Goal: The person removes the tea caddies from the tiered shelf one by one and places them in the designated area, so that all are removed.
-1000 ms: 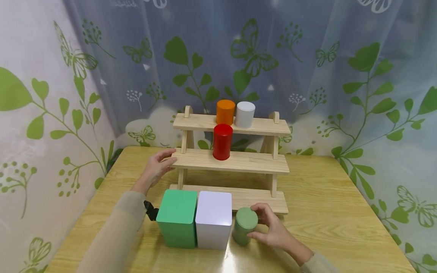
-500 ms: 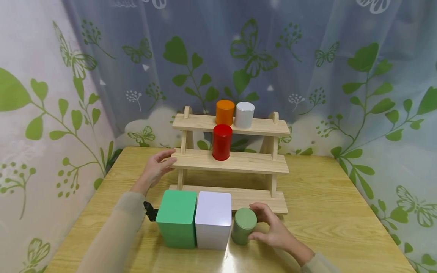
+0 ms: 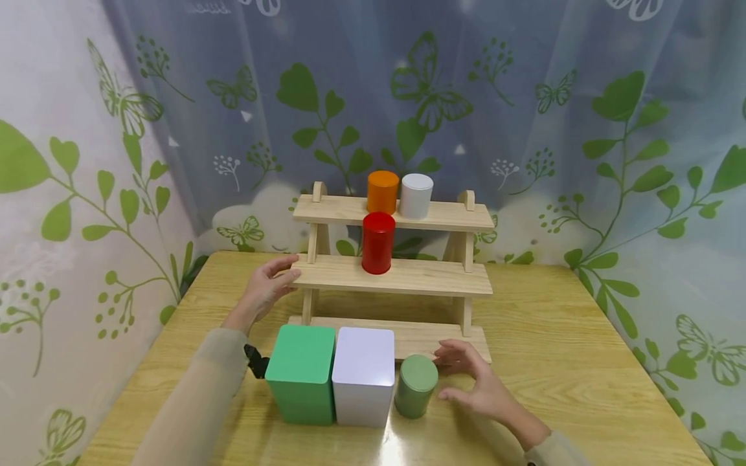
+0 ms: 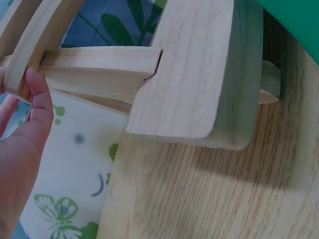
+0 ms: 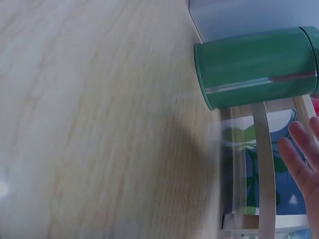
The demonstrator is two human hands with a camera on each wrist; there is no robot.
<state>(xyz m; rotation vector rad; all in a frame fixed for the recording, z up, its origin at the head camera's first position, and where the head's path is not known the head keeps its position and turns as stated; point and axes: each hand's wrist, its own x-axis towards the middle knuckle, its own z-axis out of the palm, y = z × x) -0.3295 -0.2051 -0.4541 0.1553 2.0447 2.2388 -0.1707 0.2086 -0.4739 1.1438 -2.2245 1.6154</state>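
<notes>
My left hand (image 3: 263,291) pinches the left end of the middle tier of a three-tier wooden shelf (image 3: 431,277); in the left wrist view its thumb and fingers lie on either side of the board's end. My right hand (image 3: 479,383) is held just right of a round green canister (image 3: 416,386), fingers spread and apart from it. The canister stands upright on the table. Left of it stand a lilac square canister (image 3: 364,375) and a bright green square canister (image 3: 301,375), side by side in front of the shelf.
A red canister (image 3: 378,243) stands on the middle tier. On the top tier are an orange canister (image 3: 382,192) and a white canister (image 3: 416,196), close together. The wooden table (image 3: 559,336) extends to the right. A patterned curtain (image 3: 361,84) hangs behind.
My right hand has let go of the round green canister and moved a little to the right. The canister stays in place. My left hand keeps its hold on the shelf.
</notes>
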